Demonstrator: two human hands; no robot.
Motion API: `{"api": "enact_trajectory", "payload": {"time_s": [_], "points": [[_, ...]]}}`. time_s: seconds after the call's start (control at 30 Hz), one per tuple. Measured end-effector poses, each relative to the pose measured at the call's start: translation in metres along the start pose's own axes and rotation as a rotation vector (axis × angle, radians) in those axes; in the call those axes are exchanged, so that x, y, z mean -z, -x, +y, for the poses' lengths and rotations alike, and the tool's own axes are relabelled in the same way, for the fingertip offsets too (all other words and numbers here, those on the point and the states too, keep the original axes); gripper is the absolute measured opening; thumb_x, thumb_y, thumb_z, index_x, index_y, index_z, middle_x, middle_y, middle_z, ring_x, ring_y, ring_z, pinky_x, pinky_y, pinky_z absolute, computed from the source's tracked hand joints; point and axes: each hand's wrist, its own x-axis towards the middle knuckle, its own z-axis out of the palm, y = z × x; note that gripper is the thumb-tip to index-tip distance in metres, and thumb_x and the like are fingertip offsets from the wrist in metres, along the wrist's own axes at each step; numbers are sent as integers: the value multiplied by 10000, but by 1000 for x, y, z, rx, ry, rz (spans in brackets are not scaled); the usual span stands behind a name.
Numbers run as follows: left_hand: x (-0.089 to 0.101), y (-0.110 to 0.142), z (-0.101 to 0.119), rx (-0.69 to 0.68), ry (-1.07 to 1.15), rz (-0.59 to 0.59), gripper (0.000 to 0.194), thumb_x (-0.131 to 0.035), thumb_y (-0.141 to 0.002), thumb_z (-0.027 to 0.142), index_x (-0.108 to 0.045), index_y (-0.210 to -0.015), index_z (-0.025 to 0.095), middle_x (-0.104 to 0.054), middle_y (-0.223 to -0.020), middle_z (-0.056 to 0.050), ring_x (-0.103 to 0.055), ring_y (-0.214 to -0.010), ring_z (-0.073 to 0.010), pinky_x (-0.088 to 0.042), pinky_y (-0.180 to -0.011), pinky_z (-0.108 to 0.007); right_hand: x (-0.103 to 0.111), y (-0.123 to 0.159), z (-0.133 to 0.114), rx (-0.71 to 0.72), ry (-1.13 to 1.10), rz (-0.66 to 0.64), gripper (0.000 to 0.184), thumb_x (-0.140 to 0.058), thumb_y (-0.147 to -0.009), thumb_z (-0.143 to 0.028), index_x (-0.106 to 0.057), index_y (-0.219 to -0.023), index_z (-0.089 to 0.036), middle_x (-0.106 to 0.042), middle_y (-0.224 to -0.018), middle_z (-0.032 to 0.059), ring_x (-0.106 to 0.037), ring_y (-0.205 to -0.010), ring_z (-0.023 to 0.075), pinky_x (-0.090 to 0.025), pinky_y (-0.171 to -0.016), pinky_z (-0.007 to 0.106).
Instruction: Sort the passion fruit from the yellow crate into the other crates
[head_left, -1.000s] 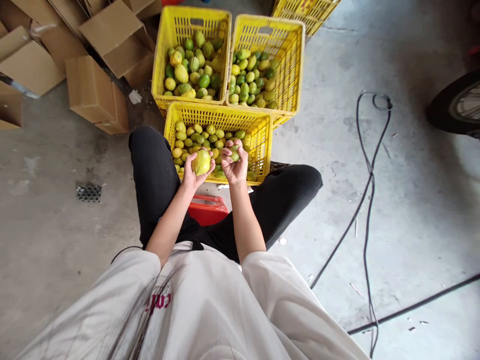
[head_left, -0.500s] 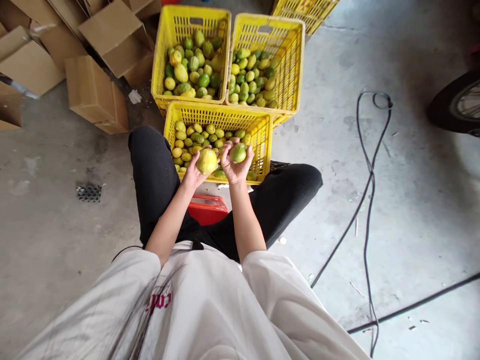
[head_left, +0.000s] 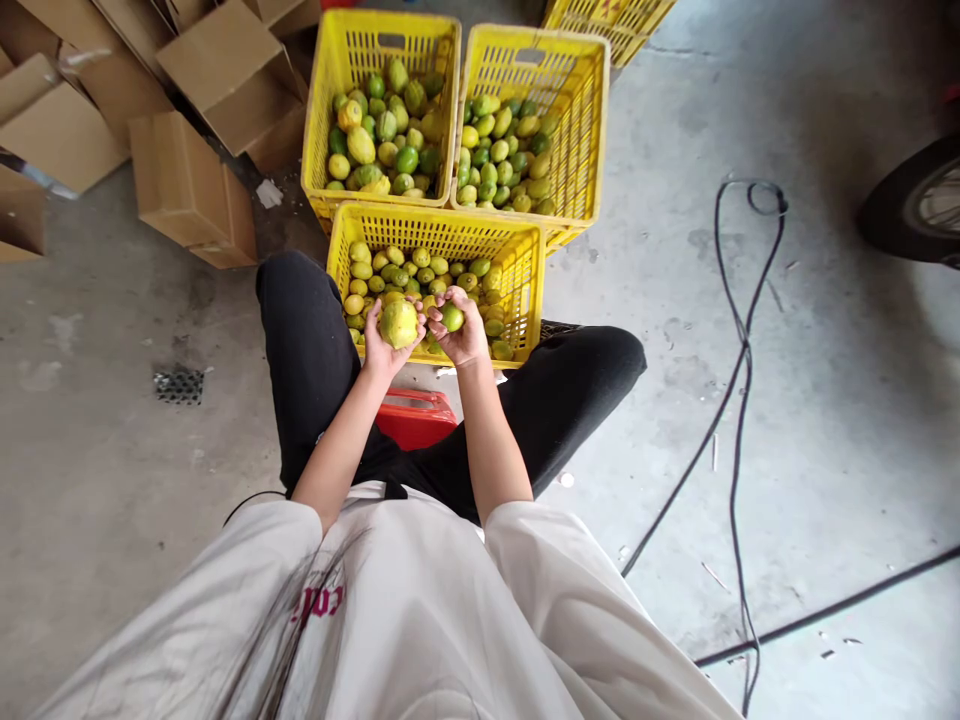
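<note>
My left hand [head_left: 384, 345] is wrapped round a large yellow lemon [head_left: 398, 324], its blotchy side facing up. Close to its right, my right hand [head_left: 466, 338] grips a smaller green lemon [head_left: 451, 317] between thumb and fingers. Both hands hover over the near part of a yellow slotted crate [head_left: 541, 290], which stands between my knees. Inside it lie several yellow and green lemons [head_left: 421, 257]; some are hidden behind my hands.
Two more yellow crates, a left one [head_left: 310, 150] and a right one [head_left: 596, 190], hold more lemons just beyond. Cardboard boxes [head_left: 187, 180] crowd the upper left. A red plastic object [head_left: 412, 425] sits below my hands. A black cable [head_left: 742, 400] and a wheel [head_left: 919, 205] are at right.
Both lemons have been turned in my fingers. My right hand has moved left with the green one, closer to my left hand. The crates have stayed put.
</note>
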Motion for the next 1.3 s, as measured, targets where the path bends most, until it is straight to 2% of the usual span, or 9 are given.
{"api": "enact_trajectory", "payload": {"time_s": [0.13, 0.23, 0.43, 0.57, 0.7, 0.93, 1.1, 1.2, 1.3], "points": [[-4, 2, 4, -67, 83, -13, 461, -307, -1112, 348, -678, -1341, 197, -753, -1118, -108, -768, -1080, -214, -649, -823, -300, -4, 4, -2, -10, -76, -42, 175, -737, -896, -382, -624, -972, -273, -730, -907, -18, -719, -791, 164, -650, -637, 275], [-4, 2, 9, -92, 109, -17, 445, -347, -1120, 365, -653, -1410, 225, -747, -1215, -112, -759, -1146, -219, -656, -850, -309, -5, 8, -5, 27, -120, -50, 226, -696, -882, -401, -661, -1079, -297, -772, -1050, 11, -765, -1003, 217, -707, -829, 430], [2, 2, 14, -110, 121, -3, 460, -376, -1134, 465, -665, -1442, 283, -734, -1167, -84, -746, -1050, -168, -620, -735, -206, 9, 6, -3, -62, -182, -183, 243, -777, -839, -362, -599, -989, -290, -670, -867, -45, -694, -747, 128, -681, -637, 239], [0, 2, 9, -65, 26, 10, 434, -382, -1148, 447, -703, -1408, 313, -751, -1285, -83, -731, -1050, -153, -567, -673, -167, 15, 1, 0, -165, -142, -186, 318, -817, -840, -328, -508, -861, -256, -589, -796, -56, -545, -584, 78, -515, -436, 118], [-3, 0, 4, -20, -36, 15, 399, -396, -1149, 430, -734, -1325, 313, -763, -1161, -78, -732, -956, -156, -530, -586, -165, 13, -1, 1, -175, -74, -121, 303, -799, -863, -289, -500, -827, -247, -573, -754, -51, -507, -568, 85, -387, -370, 103], [-8, 6, 6, -34, 5, -40, 503, -284, -1154, 373, -674, -1461, 288, -759, -1314, -97, -734, -1237, -235, -659, -834, -311, 1, 4, -1, -55, -58, -54, 330, -766, -939, -464, -535, -828, -255, -576, -761, -45, -525, -577, 108, -539, -488, 190], [-9, 8, 6, -80, 26, -88, 515, -260, -1172, 379, -681, -1437, 249, -763, -1270, -88, -701, -1338, -219, -652, -981, -306, 0, 7, -8, 83, -223, -91, 204, -652, -953, -475, -674, -1069, -309, -727, -995, 8, -736, -946, 194, -698, -783, 346], [-9, 9, 6, -105, 62, -80, 510, -349, -1152, 525, -671, -1443, 257, -747, -1231, -97, -713, -1299, -232, -666, -911, -295, 6, 4, -9, 75, -253, -108, 282, -614, -952, -452, -692, -1198, -339, -759, -1087, 14, -753, -1113, 209, -705, -882, 382], [-10, 11, 6, -82, 102, -72, 517, -343, -1149, 541, -690, -1375, 232, -725, -1114, -92, -753, -1118, -198, -641, -765, -224, 12, 1, -6, 36, -218, -77, 260, -675, -933, -477, -697, -1125, -302, -761, -983, 16, -762, -1014, 205, -714, -854, 346]]}}
